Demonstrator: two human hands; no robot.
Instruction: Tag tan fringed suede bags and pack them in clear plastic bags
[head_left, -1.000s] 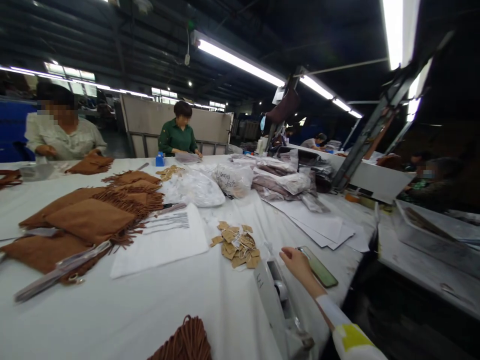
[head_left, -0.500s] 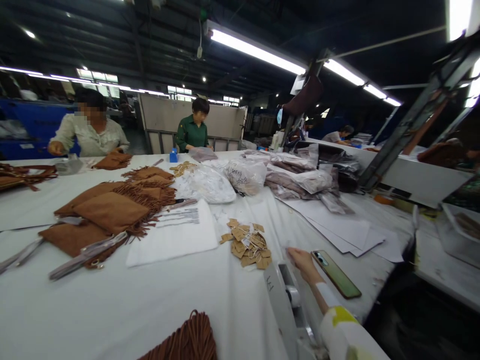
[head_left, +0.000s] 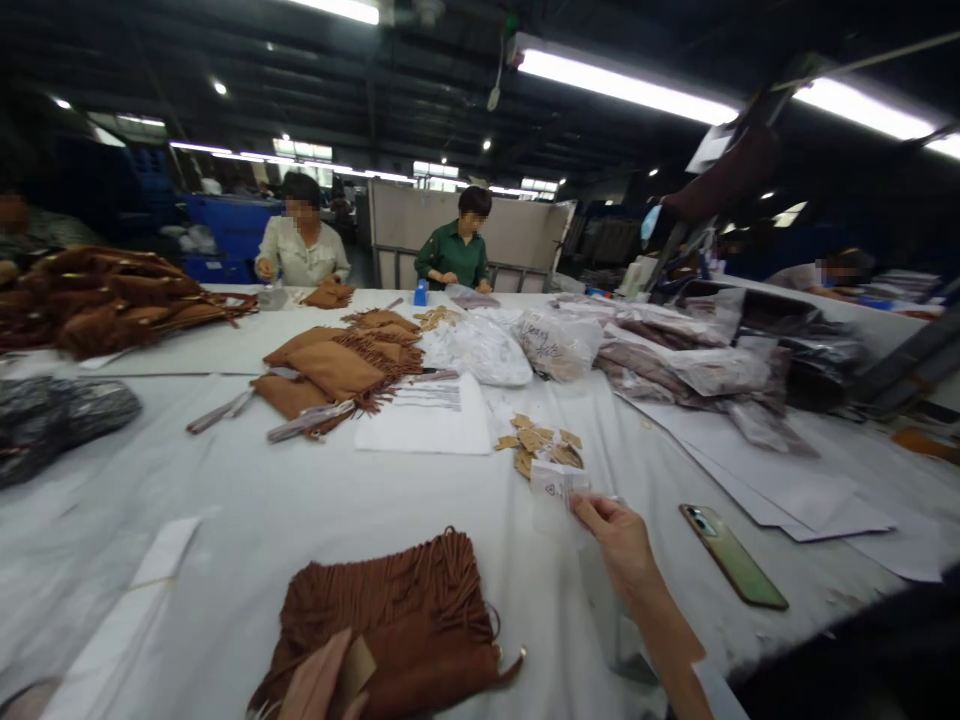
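Observation:
A dark brown fringed suede bag (head_left: 420, 630) lies on the white table near its front edge. At its lower left my left hand (head_left: 319, 685) reaches in from the bottom of the view, with a small tan tag (head_left: 358, 668) between its fingers, over the bag. My right hand (head_left: 619, 535) pinches a small clear plastic packet with a printed white label (head_left: 555, 482). The packet hangs just in front of a loose pile of tan tags with strings (head_left: 529, 440). Under my right forearm, a grey dispenser (head_left: 619, 635) is partly hidden.
A green phone (head_left: 733, 555) lies right of my right hand. White sheets (head_left: 772, 480) and plastic-wrapped goods (head_left: 690, 360) are behind it. Lighter brown bags (head_left: 330, 365) lie beyond, a darker heap (head_left: 120, 295) far left. People (head_left: 457, 250) work across the table.
The view has swung left and down, bringing the dark brown bag and my left hand into sight. My right hand has moved from beside the dispenser and now holds a labelled packet up.

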